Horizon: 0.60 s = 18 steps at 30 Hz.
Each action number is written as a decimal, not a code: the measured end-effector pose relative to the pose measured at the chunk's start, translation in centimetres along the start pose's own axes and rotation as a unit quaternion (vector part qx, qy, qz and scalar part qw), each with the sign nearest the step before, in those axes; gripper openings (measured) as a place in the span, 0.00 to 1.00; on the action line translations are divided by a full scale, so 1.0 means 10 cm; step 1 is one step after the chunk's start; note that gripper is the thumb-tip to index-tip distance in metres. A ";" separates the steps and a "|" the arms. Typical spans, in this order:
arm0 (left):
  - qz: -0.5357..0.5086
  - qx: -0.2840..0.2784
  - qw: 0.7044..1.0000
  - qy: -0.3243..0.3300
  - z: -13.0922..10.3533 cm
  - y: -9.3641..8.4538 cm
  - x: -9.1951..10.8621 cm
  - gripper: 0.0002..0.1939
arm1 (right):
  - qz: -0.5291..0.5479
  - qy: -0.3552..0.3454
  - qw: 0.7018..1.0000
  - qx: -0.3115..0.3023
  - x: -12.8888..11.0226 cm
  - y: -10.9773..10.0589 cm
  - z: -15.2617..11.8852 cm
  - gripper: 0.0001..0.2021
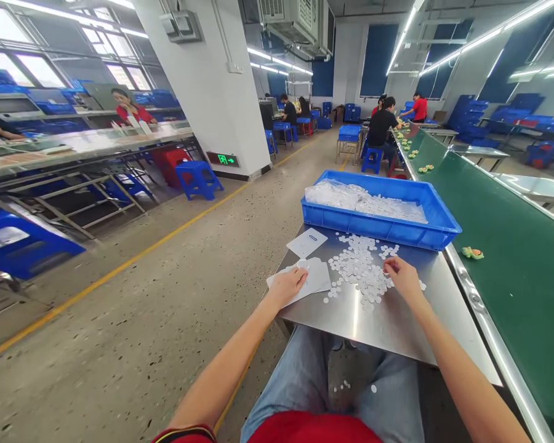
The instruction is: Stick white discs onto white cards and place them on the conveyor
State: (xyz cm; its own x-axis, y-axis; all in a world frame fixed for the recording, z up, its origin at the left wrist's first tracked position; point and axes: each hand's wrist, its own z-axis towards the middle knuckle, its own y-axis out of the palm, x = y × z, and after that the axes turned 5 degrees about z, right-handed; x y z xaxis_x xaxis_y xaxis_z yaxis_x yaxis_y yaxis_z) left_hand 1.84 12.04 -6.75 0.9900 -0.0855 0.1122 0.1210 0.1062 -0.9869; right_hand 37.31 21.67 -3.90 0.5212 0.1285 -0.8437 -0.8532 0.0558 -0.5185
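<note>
My left hand [290, 285] rests on a stack of white cards [321, 277] at the left edge of the metal table, its fingers bent together; whether it grips anything is hidden. A single white card [307, 243] with a small dark logo lies just beyond the stack. Many small white discs [362, 267] are spread in a loose pile in the middle of the table. At the right side of that pile, my right hand [402, 277] has its thumb and fingertips pinched together. What sits between them is too small to make out.
Beyond the discs stands a blue tray [378, 232] holding plastic bags and more discs. A green conveyor belt [503, 240] with small colourful items runs along the right of the metal table [397, 332]. Blue stools [198, 178] and seated people are farther off. Some discs lie on the floor.
</note>
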 end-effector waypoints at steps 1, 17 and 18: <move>0.003 -0.017 1.000 0.015 0.01 0.04 0.01 0.18 | 0.006 -0.007 1.000 -0.001 0.01 0.01 -0.02 0.07; 0.002 0.081 0.996 -0.039 0.05 -0.24 -0.36 0.13 | 0.106 -0.035 0.991 0.076 -0.81 0.02 -0.19 0.17; 0.003 0.109 0.993 -0.050 0.07 -0.30 -0.38 0.14 | 0.128 -0.071 0.987 0.066 -1.12 0.10 -0.28 0.18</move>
State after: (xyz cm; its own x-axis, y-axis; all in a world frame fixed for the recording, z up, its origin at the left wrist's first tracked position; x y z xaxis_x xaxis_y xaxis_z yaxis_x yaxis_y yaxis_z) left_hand -2.25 12.71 -4.13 0.9915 0.0140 0.1290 0.1179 0.3184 -0.9406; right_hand 30.69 17.56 4.62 0.2882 0.2921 -0.9119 -0.9566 0.1302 -0.2606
